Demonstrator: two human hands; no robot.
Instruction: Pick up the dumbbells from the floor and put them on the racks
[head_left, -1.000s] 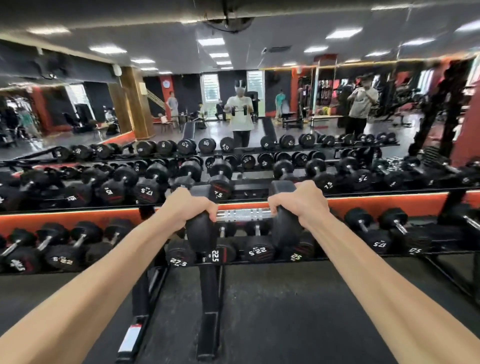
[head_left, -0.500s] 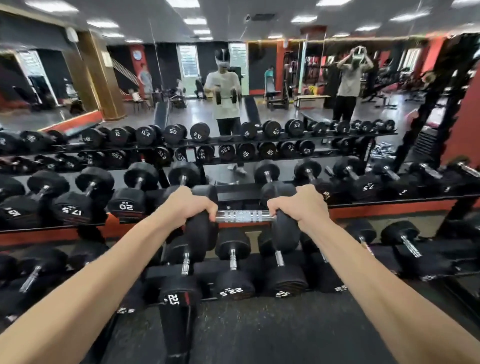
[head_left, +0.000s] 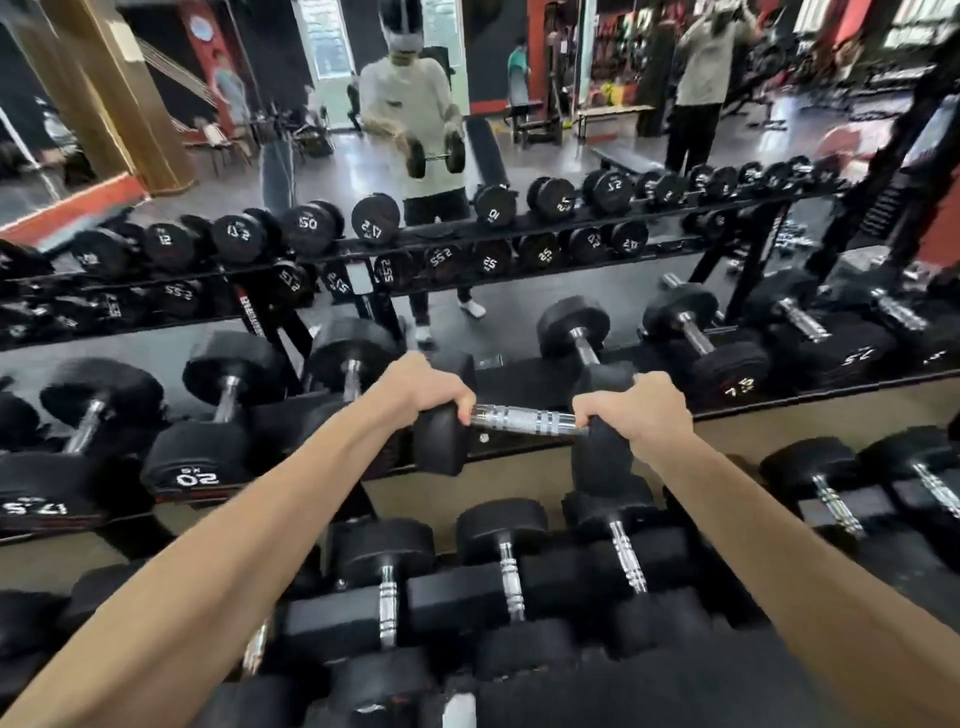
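Black rubber heads of a dumbbell (head_left: 527, 418) were gripped by the left hand (head_left: 418, 387) and right hand (head_left: 636, 413), fingers curled round each end. It had been carried closer, now held above the upper rack (head_left: 519, 382), apparently for placing.

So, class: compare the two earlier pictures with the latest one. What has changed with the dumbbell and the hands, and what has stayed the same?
The dumbbell has been carried forward, closer to the rack; it now hangs over the upper shelf's gap, its right end tipped lower. The view has tilted down, so the lower-tier dumbbells look larger. Unchanged: the left hand and the right hand still grip its two ends, handle bare between them.
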